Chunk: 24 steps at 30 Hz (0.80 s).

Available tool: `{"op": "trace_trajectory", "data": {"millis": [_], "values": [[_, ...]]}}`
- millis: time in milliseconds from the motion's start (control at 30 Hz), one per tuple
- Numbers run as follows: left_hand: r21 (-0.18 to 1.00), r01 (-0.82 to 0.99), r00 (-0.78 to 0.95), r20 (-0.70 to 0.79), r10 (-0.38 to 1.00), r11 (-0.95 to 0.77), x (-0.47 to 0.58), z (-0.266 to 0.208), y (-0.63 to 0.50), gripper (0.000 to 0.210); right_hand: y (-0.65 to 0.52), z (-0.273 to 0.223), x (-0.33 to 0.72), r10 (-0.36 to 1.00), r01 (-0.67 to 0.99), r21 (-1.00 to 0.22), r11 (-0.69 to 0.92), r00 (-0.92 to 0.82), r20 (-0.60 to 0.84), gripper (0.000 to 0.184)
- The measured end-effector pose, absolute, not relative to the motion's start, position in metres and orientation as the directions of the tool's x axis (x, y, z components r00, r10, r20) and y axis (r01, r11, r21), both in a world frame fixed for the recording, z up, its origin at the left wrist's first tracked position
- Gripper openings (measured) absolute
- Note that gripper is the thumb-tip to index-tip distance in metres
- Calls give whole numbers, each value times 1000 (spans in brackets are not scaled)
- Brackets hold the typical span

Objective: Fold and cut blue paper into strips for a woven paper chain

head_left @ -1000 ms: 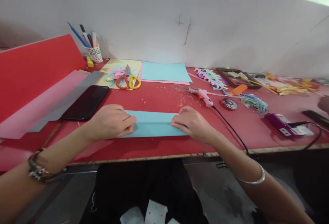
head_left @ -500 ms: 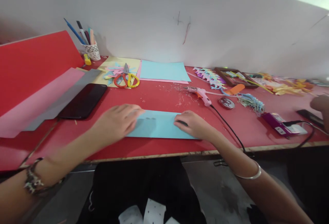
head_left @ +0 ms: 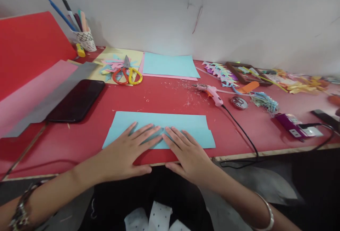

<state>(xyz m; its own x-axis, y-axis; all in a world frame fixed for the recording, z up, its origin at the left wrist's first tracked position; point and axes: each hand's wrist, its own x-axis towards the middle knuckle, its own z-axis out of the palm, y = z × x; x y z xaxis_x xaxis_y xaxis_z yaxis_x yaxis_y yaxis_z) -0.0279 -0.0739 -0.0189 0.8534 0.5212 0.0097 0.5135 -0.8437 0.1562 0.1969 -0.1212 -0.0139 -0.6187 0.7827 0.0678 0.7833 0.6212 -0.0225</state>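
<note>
A folded sheet of light blue paper (head_left: 183, 121) lies flat near the front edge of the red table, its layers slightly offset at the right end. My left hand (head_left: 130, 149) rests on its near left part, fingers stretched out and spread. Pressed on the near middle of the paper is my right hand (head_left: 187, 153), also flat with fingers extended. The fingertips of both hands almost meet. Both thumbs hang toward the table's front edge, off the paper. Neither hand grips anything.
Scissors (head_left: 127, 73) lie on paper scraps behind. A pink glue gun (head_left: 211, 93) with a black cord is to the right, near a purple power adapter (head_left: 293, 126). On the left are a black phone (head_left: 77, 100) and a pen cup (head_left: 86, 40). Blue sheets (head_left: 170, 64) lie by the wall.
Both hands have come together onto the middle of the paper and flattened. The right hand's curled fingers have opened, and more of the paper shows. The camera view has shifted slightly.
</note>
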Motion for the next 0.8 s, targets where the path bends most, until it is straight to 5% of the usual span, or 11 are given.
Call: {"op": "trace_trajectory", "data": {"millis": [433, 567, 800], "values": [[46, 420, 899, 116, 422, -906, -68, -28, -71, 72, -157, -19, 269, 917, 923, 70, 378, -384, 107, 70], [3, 518, 842, 173, 510, -856, -90, -34, -77, 71, -162, -16, 271, 923, 929, 115, 352, -365, 120, 70], [-124, 582, 797, 282, 533, -804, -84, -25, -86, 62, -140, 2, 253, 926, 944, 43, 327, -329, 184, 43]]}}
